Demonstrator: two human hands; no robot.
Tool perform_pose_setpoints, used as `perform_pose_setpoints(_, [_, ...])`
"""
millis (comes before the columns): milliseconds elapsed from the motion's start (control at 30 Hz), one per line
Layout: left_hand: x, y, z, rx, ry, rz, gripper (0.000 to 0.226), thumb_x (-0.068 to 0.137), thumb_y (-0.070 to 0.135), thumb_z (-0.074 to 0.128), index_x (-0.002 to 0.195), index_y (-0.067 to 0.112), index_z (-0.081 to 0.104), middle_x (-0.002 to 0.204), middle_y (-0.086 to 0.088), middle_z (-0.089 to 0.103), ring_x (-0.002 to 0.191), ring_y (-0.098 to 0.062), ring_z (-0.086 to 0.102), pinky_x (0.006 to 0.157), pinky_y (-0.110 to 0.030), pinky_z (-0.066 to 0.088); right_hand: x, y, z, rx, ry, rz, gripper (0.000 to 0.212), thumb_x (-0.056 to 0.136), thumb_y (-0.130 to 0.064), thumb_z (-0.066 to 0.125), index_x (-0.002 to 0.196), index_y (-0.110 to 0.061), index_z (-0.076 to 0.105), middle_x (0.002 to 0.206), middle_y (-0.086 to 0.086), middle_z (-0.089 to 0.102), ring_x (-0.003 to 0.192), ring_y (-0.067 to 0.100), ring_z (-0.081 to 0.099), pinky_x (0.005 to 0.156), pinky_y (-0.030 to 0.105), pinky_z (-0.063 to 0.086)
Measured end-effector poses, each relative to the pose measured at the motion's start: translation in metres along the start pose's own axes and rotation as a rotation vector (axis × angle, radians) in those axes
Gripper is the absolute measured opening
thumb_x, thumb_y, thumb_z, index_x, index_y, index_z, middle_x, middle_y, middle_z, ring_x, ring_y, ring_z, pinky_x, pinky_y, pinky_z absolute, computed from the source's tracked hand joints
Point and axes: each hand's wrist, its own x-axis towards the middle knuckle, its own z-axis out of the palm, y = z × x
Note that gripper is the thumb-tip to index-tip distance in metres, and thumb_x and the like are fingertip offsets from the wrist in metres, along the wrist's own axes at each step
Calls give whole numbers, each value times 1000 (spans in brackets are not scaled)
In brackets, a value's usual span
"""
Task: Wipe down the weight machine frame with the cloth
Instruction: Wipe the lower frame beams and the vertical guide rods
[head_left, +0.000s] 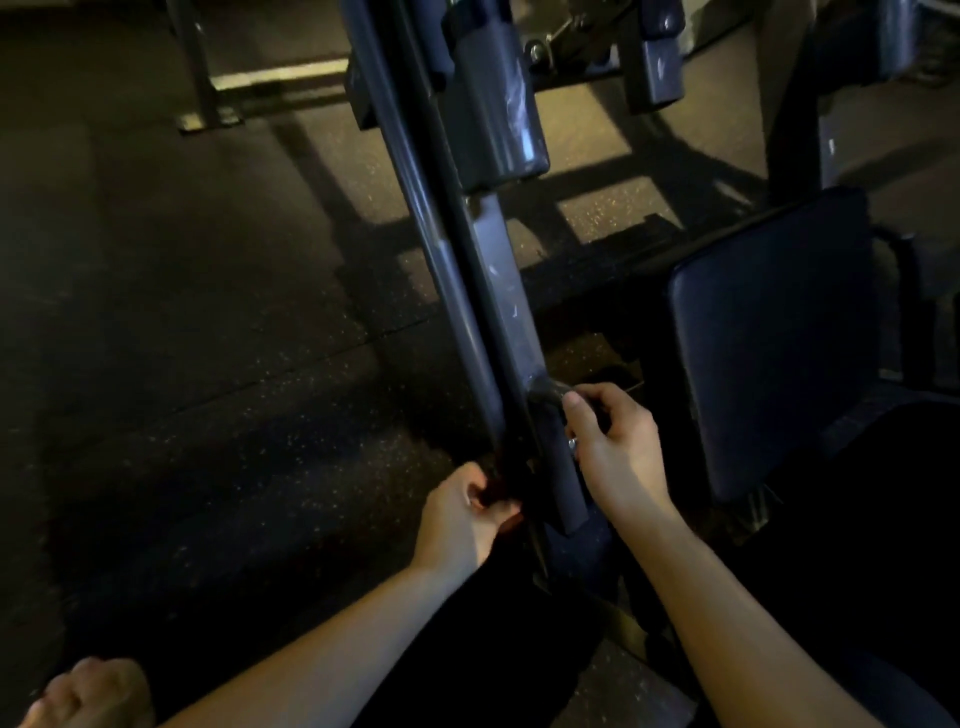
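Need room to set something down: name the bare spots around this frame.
Open floor left of the frame bar, beyond the left hand. Right of the bar is crowded: the right hand, then the seat pad close beside it.

floor (182, 312): dark speckled rubber | standing on it: weight machine frame (511, 312), bare foot (88, 691)

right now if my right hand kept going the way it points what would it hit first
The frame bar: your right hand points up-left, and the dark cloth it pinches seems pressed against it, though dim light blurs depth.
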Motion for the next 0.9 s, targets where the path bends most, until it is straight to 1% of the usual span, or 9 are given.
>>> perform_pose_setpoints(100, [6, 33, -27, -58, 75, 117, 19, 84, 28, 80, 88, 17, 65, 86, -6, 74, 86, -26, 74, 81, -51, 60, 3, -3, -2, -85, -18, -5, 19, 99, -44, 58, 112, -32, 66, 99, -11, 68, 95, 5, 66, 87, 34, 56])
perform_pose_setpoints(233, [8, 99, -57, -24, 142, 226, 17, 85, 22, 81, 93, 18, 67, 92, -2, 76, 89, -17, 75, 85, -47, 61, 0, -17, -11, -309, 78, -247, 29, 97, -40, 63, 123, -26, 64, 112, -15, 55, 102, 3, 57, 88, 26, 48])
perform_pose_setpoints(300, [4, 127, -64, -22, 90, 266, 19, 85, 20, 80, 99, 16, 67, 98, 0, 77, 94, -13, 75, 87, -43, 61, 0, -26, -12, -160, 10, -309, 26, 98, -37, 63, 122, -30, 65, 112, -16, 61, 104, 0, 60, 90, 24, 50])
perform_pose_setpoints(400, [-6, 156, -64, -16, 15, 286, 21, 88, 15, 76, 107, 13, 68, 105, -3, 77, 98, -15, 75, 89, -41, 60, 1, -42, -11, 191, -209, -208, 22, 101, -33, 60, 121, -29, 68, 106, -13, 72, 103, 0, 67, 89, 26, 55])
perform_pose_setpoints(467, [-11, 171, -67, -14, -28, 244, 20, 92, 10, 71, 112, 11, 68, 105, -5, 77, 99, -17, 75, 91, -43, 61, 5, -51, -9, 342, -235, -150, 20, 100, -27, 63, 119, -26, 70, 103, -10, 75, 100, 2, 70, 86, 26, 57])
perform_pose_setpoints(633, [-16, 203, -95, 77, -239, 61, 26, 99, 6, 61, 123, 13, 67, 109, -10, 75, 102, -19, 74, 92, -40, 61, 10, -62, 2, 358, -140, -100, 7, 95, -23, 71, 102, -23, 73, 90, -4, 75, 86, 5, 71, 74, 23, 55])
perform_pose_setpoints(733, [-11, 218, -114, 443, -270, 129, 29, 97, 18, 67, 125, 25, 65, 106, 2, 74, 98, -8, 73, 91, -35, 60, 16, -69, 4, 386, -44, -47, 5, 95, -20, 70, 98, -23, 73, 87, -4, 74, 84, 4, 70, 72, 21, 53])
perform_pose_setpoints(800, [-2, 220, -128, 693, -148, 264, 32, 94, 24, 70, 125, 29, 64, 107, 9, 70, 93, -4, 71, 90, -35, 60, 23, -72, 3, 382, 143, 19, 4, 94, -23, 72, 96, -26, 73, 88, -5, 72, 85, 5, 69, 77, 26, 55])
perform_pose_setpoints(900, [12, 211, -144, 805, 149, 466, 32, 91, 34, 72, 121, 36, 63, 101, 16, 63, 88, 0, 63, 82, -30, 57, 33, -70, 5, 143, 404, -14, 10, 91, -26, 74, 99, -32, 72, 92, -11, 65, 85, 2, 61, 82, 28, 52])
